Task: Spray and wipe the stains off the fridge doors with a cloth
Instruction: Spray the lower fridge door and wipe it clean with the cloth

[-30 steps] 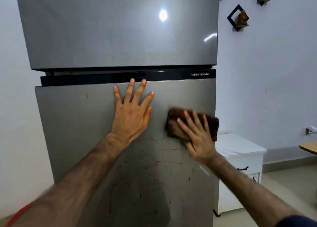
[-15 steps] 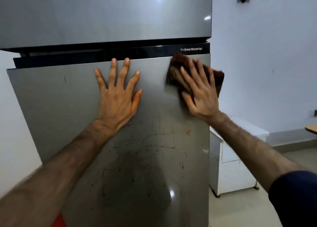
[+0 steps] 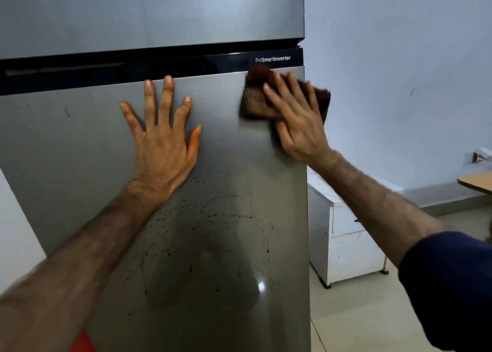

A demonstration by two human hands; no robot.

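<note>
Wiping the lower door (image 3: 80, 144) right now, up in its top right corner, just under the black strip (image 3: 133, 69) with the logo.

Right hand (image 3: 298, 122) flat and open, 4 fingers spread over a brown cloth (image 3: 255, 104), pressing it against the metal, not gripping it. Cloth folded into a pad, its right end poking past the door edge. Left hand (image 3: 162, 138) also wide open, palm flat on the door left of the cloth, holding nothing, just bracing.

Tips for doing this bit well, judging from the shot:

- Top corner looks pretty clean already. Real mess sits lower: brown stains (image 3: 202, 218) as specks and thin runs across the middle of the door, below both hands. Better to work down into that next.
- Keep the palm flat for even pressure, not only fingertips, otherwise streaks on a brushed finish.
- Pull the cloth back fully onto the door, since the overhanging part does nothing.
- Long overlapping strokes top to bottom, so drips get chased down instead of smeared up.
- Refold to a clean face once it loads up. Hard to tell on a brown cloth, so flip often.
- No spray bottle in view, so can't tell whether the lower patch is wet yet. Dried runs probably need a soak first.
- Upper door (image 3: 149, 13) looks clean from here.
</note>
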